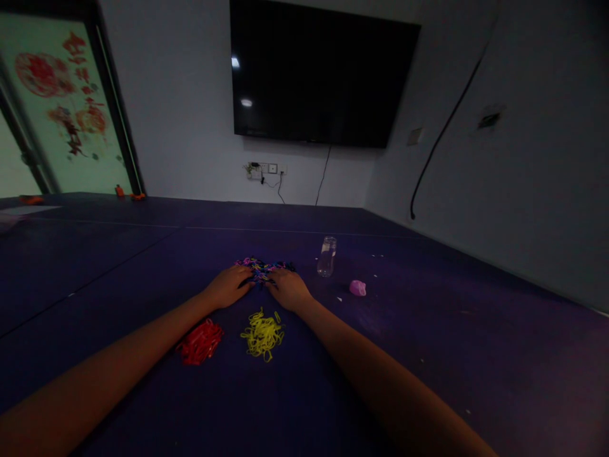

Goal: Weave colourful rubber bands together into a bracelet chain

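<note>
A heap of mixed-colour rubber bands (260, 269), mostly blue, purple and pink, lies on the dark purple surface. My left hand (230, 287) rests palm down at its left side, fingers stretched over the edge of the bands. From the right, my right hand (288, 289) lies on the heap in the same way, with its fingers extended. Some bands are hidden under the fingers. Closer to me are a pile of red rubber bands (200, 342), beside my left forearm, and a looser pile of yellow rubber bands (263, 335) between the forearms.
A clear bottle (327, 257) stands uncapped to the right of my right hand. Near it lies a pink cap-like piece (358, 288). Small white scraps dot the purple surface (428, 317). Beyond its far edge are a wall, a mounted television (323, 73) and a hanging cable (445, 127).
</note>
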A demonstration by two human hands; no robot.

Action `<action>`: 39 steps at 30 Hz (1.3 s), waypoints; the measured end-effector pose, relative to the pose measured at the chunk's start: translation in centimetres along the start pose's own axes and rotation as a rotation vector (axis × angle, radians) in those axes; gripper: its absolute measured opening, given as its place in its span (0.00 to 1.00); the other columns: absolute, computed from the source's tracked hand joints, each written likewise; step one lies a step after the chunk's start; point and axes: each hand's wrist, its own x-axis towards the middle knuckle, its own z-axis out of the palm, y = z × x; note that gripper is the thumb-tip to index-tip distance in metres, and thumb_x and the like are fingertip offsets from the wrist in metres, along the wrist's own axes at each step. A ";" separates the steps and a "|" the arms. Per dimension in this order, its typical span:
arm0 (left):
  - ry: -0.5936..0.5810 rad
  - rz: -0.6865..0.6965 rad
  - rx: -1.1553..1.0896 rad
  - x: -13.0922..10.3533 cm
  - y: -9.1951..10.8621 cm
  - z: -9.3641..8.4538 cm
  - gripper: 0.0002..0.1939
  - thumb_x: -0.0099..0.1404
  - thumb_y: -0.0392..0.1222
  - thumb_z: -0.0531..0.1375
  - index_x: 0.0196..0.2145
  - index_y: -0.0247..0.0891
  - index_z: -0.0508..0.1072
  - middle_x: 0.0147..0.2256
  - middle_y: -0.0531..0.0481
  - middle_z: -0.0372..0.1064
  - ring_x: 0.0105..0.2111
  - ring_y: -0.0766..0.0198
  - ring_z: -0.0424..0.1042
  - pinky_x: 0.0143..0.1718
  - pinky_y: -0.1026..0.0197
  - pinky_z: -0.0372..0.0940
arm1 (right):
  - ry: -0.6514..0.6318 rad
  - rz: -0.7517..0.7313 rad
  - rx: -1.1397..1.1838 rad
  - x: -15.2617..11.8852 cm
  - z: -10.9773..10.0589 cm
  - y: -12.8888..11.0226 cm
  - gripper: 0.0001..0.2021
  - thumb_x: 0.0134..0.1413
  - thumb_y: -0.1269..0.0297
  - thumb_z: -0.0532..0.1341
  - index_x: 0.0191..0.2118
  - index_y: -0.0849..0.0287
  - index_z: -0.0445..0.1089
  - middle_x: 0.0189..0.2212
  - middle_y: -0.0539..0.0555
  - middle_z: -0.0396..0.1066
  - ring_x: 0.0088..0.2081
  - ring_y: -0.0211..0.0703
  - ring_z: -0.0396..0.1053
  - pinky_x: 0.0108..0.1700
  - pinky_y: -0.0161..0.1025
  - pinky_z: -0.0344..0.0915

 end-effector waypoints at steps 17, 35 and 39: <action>0.009 0.004 -0.020 0.2 -0.1 0.2 0.13 0.67 0.42 0.53 0.45 0.36 0.72 0.47 0.41 0.71 0.48 0.55 0.69 0.51 0.51 0.63 | 0.008 -0.003 0.006 0.1 0.2 0.1 0.16 0.62 0.61 0.51 0.48 0.61 0.70 0.50 0.60 0.69 0.54 0.47 0.64 0.54 0.40 0.57; 0.011 0.011 -0.022 0.1 -0.3 0.1 0.14 0.68 0.42 0.52 0.45 0.35 0.72 0.47 0.40 0.71 0.48 0.54 0.69 0.51 0.50 0.63 | -0.003 -0.005 0.000 0.0 0.0 0.0 0.16 0.62 0.61 0.51 0.48 0.62 0.70 0.51 0.61 0.69 0.55 0.47 0.63 0.55 0.41 0.57; 0.008 0.009 -0.006 0.1 -0.3 0.2 0.14 0.67 0.42 0.52 0.46 0.36 0.72 0.46 0.41 0.71 0.48 0.54 0.69 0.51 0.52 0.63 | -0.011 -0.005 -0.001 0.0 0.0 0.0 0.16 0.62 0.61 0.51 0.49 0.61 0.69 0.51 0.61 0.68 0.54 0.47 0.63 0.55 0.41 0.57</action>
